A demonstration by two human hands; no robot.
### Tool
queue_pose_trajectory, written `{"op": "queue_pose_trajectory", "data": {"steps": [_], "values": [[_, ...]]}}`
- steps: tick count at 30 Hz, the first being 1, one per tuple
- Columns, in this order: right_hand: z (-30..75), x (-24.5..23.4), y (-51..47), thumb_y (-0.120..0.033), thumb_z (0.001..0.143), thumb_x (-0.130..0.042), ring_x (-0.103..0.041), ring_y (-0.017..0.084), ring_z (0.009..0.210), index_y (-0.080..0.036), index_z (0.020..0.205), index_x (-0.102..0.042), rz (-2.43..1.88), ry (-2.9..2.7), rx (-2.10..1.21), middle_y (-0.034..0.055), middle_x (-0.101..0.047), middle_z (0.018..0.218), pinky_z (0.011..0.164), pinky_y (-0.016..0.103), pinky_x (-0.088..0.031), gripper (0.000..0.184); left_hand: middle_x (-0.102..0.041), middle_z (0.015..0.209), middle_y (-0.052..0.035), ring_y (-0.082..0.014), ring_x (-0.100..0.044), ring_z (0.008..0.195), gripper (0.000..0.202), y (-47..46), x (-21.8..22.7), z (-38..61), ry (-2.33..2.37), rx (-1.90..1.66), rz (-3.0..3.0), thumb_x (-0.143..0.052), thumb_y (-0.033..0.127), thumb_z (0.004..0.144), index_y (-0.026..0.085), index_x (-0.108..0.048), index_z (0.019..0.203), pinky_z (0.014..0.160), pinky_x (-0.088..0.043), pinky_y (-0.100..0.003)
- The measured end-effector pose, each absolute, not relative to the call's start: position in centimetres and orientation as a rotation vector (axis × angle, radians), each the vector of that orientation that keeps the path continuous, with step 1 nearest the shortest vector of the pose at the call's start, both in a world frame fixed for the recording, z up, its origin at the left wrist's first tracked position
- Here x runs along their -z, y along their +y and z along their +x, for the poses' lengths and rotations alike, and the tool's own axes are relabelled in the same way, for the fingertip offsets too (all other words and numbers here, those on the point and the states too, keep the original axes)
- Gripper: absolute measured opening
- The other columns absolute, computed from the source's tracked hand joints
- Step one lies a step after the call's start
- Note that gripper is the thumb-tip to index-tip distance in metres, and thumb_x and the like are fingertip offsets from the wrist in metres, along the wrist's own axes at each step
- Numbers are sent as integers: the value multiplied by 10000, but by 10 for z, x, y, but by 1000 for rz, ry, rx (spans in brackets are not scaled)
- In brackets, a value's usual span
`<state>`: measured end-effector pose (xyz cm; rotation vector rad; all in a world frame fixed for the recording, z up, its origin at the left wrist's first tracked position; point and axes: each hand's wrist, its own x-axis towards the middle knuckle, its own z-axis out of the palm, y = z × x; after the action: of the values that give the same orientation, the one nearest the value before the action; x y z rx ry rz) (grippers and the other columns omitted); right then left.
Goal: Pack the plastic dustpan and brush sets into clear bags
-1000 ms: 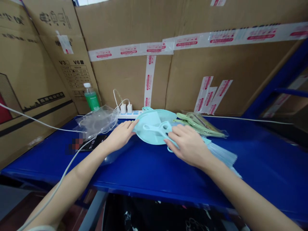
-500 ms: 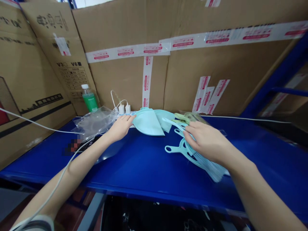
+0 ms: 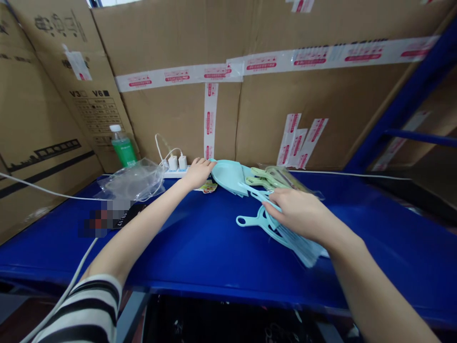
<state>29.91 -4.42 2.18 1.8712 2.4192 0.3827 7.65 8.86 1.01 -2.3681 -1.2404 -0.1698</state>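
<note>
Risk first. The blue counter (image 3: 200, 257) looks slick, and the fanned spread of pale-blue handled pieces (image 3: 285, 236) under the right hand (image 3: 300, 214) sits loose. A sideways push could skid the lower pieces out toward the near edge, below the wrist. The thin pieces may also cling, so several could lift as one.

The tilted stack of pale-blue round pieces (image 3: 228, 176) leans just beyond the left hand (image 3: 198, 172) and could slump flat or slide into the green handled pieces in a clear bag (image 3: 271, 177). The power strip with chargers (image 3: 174, 164) is right beside the left wrist, so a cord could snag. The small printed label (image 3: 209, 187) just under that hand could be swept away.

Positions:
- **Right hand:** it lies palm down on the spread with the fingers curled onto the top pieces. The thumb is hidden, so I can't tell if it pinches one. One ringed handle pokes out past the fingertips, and the rest trails under the palm toward the wrist.
- **Left hand:** the fingers are stretched out and loosely together, with the tips touching the rim of the round stack. It is not clamped on anything.
- **Between the hands:** the green bagged pieces lie beyond the right fingertips.
</note>
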Motion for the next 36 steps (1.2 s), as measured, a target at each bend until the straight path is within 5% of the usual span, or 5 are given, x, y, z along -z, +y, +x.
{"op": "queue_pose_trajectory", "data": {"steps": [8, 18, 25, 36], "values": [[301, -23, -41, -323, 940, -408, -641, 215, 761, -170, 743, -645, 1925, 2336, -306, 84, -683, 834, 573, 273, -392, 344, -635, 1135, -125, -252, -512, 1140, 452, 106, -6, 100, -1197, 205, -2413, -348, -9, 826, 154, -516, 1213, 1000, -339, -466], [298, -21, -41, -357, 894, -496, -641, 221, 745, -162, 786, -648, 1953, 2206, -157, 89, -675, 798, 529, 264, -344, 270, -573, 1209, -148, -253, -504, 1147, 500, 83, -4, 113, -1170, 219, -2476, -370, -29, 782, 109, -490, 1247, 935, -398, -381], [304, -22, -43, -257, 777, -584, -612, 193, 658, -193, 618, -575, 1957, 2226, -128, 54, -653, 696, 496, 246, -324, 171, -634, 1073, -121, -238, -568, 1037, 334, 59, -5, 136, -841, 155, -2675, -386, 90, 878, 117, -569, 1157, 880, -428, -351], [321, -22, -45, -256, 712, -585, -475, 140, 528, -211, 492, -390, 1800, 2427, 78, -20, -476, 511, 472, 248, -288, 297, -685, 887, -119, -241, -644, 862, 294, 68, -2, 123, -915, 24, -2681, -397, 218, 930, 122, -665, 857, 787, -432, -363]]}}
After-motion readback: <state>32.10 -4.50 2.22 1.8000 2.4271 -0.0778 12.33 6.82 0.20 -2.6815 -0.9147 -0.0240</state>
